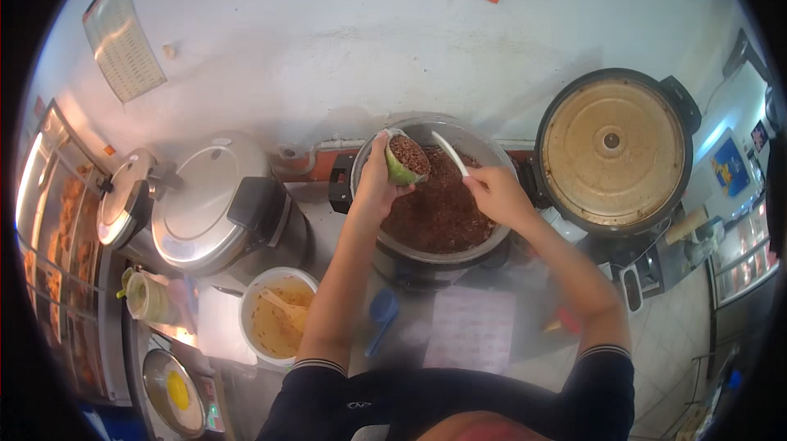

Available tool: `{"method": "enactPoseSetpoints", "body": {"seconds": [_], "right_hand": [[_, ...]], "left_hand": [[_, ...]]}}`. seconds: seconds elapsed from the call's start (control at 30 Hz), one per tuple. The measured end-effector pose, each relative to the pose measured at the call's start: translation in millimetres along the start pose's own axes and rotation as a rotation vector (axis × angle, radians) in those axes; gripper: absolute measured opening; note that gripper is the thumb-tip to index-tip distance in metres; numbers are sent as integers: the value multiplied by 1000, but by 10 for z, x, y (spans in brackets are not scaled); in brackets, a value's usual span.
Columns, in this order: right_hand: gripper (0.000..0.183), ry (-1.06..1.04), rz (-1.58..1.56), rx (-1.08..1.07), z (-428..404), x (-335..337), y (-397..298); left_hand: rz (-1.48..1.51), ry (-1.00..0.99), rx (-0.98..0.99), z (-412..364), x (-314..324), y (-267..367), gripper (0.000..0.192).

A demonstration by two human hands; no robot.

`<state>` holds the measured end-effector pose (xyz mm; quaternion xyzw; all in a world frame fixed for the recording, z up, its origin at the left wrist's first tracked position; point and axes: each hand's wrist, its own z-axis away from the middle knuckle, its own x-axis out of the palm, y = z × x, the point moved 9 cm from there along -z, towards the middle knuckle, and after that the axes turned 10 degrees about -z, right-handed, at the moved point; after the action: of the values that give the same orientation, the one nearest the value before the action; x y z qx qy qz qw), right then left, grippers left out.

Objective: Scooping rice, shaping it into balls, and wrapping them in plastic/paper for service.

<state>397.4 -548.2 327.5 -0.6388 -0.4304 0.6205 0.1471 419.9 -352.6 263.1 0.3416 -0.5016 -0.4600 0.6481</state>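
My left hand [373,178] grips a small green-and-white packet [400,172] tilted over a large rice cooker [393,123]. Brown cooked grain [411,153], which looks like rice, fills the packet to its mouth. Between the fingers of my right hand [501,195] is the handle of a white rice paddle [450,152], its far end raised just right of the packet. Below both hands, dark reddish-brown rice [439,219] covers the bottom of the cooker's pot. The cooker's lid [584,158] stands open on the right, its stained inner face towards me.
Two closed cookers, a large one [203,201] and a smaller one [126,195], stand left. Nearer are a white tub of cloudy liquid [245,318] with a wooden paddle [280,306], a blue scoop [383,309], printed paper [470,327] and a scale pan [161,382]. A wall rises behind.
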Motion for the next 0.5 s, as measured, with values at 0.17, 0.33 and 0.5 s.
{"method": "enactPoseSetpoints", "body": {"seconds": [0.17, 0.33, 0.5], "right_hand": [[31, -21, 105, -360, 286, 318, -578], [36, -92, 196, -409, 280, 438, -614], [32, -21, 310, -317, 87, 335, -225]], "left_hand": [[-17, 34, 43, -57, 100, -73, 52], [2, -134, 117, -31, 115, -30, 46], [160, -255, 142, 105, 147, 1, 50]]}}
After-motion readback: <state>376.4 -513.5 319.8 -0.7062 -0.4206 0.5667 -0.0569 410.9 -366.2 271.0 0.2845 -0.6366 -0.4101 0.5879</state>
